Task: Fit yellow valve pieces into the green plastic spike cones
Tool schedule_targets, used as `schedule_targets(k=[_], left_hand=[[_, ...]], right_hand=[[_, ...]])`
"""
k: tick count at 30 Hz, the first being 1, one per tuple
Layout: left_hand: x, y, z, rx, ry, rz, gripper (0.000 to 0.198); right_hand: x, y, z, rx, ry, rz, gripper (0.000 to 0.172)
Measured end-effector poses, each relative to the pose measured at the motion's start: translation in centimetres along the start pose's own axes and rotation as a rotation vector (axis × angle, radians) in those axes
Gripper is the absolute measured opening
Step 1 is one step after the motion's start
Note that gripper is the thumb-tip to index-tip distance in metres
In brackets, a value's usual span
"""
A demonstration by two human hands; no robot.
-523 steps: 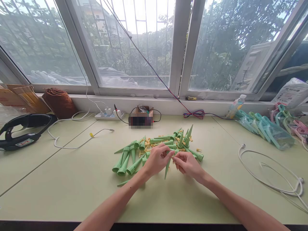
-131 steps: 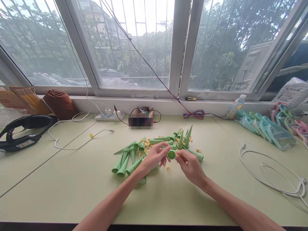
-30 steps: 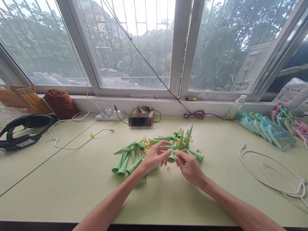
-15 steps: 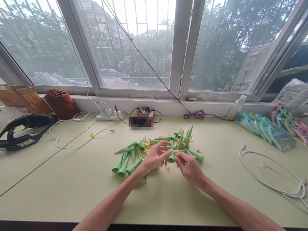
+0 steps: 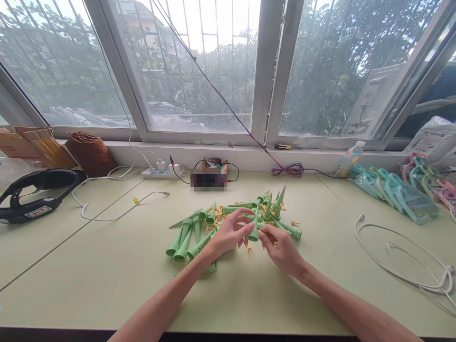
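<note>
My left hand point(image 5: 231, 232) grips a green plastic watering spike point(image 5: 253, 233) between thumb and fingers, its wide open end facing me and its tip pointing away. My right hand point(image 5: 283, 251) is closed in a pinch at the right side of that spike. A small yellow valve piece point(image 5: 260, 232) shows partly at the right fingertips, mostly hidden. On the table below lies another yellow valve point(image 5: 250, 249). Several green spikes point(image 5: 181, 249) lie to the left of my left hand, and others stand upright point(image 5: 281, 195) beyond my hands, with small yellow pieces among them.
On the pale table point(image 5: 107, 285), a black headset-like strap point(image 5: 39, 202) and a white cable point(image 5: 117, 219) lie left. A power strip point(image 5: 162, 172) and a blurred-out device point(image 5: 208, 180) are at the back. Bagged clips point(image 5: 399, 194), a bottle point(image 5: 351, 159) and a coiled white cable point(image 5: 402, 275) occupy the right.
The held spike has tilted slightly, its narrow part now showing more clearly above my left fingers. Both hands stay in nearly the same place.
</note>
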State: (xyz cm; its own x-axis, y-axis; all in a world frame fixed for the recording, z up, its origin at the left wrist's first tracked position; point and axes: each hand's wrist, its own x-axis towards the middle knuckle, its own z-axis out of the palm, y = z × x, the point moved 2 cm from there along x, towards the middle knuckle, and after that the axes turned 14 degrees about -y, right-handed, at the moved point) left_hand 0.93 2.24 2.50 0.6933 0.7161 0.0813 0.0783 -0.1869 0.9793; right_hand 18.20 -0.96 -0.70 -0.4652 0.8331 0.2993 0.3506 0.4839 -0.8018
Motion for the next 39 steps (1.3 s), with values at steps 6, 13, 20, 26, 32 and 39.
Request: schedule_targets(k=[6, 13, 20, 26, 32, 39], left_hand=[[-0.06, 0.16, 0.06, 0.016, -0.005, 0.001, 0.037], [-0.05, -0.06, -0.05, 0.029, -0.011, 0.004, 0.037], [0.00, -0.12, -0.13, 0.034, -0.012, 0.008, 0.037], [0.03, -0.15, -0.16, 0.036, -0.013, 0.003, 0.038], [0.00, -0.08, -0.15, 0.051, -0.008, 0.009, 0.037], [0.02, -0.20, -0.21, 0.049, -0.016, 0.011, 0.035]], right_hand=[[0.03, 0.05, 0.01, 0.001, 0.006, 0.001, 0.027], [0.02, 0.03, 0.00, 0.007, 0.005, -0.009, 0.027], [0.00, 0.02, 0.01, 0.006, 0.007, -0.004, 0.027], [0.01, -0.16, 0.00, -0.002, 0.006, -0.013, 0.028], [-0.10, -0.04, 0.00, 0.003, -0.002, -0.008, 0.028], [-0.05, -0.12, -0.01, -0.005, 0.004, -0.016, 0.028]])
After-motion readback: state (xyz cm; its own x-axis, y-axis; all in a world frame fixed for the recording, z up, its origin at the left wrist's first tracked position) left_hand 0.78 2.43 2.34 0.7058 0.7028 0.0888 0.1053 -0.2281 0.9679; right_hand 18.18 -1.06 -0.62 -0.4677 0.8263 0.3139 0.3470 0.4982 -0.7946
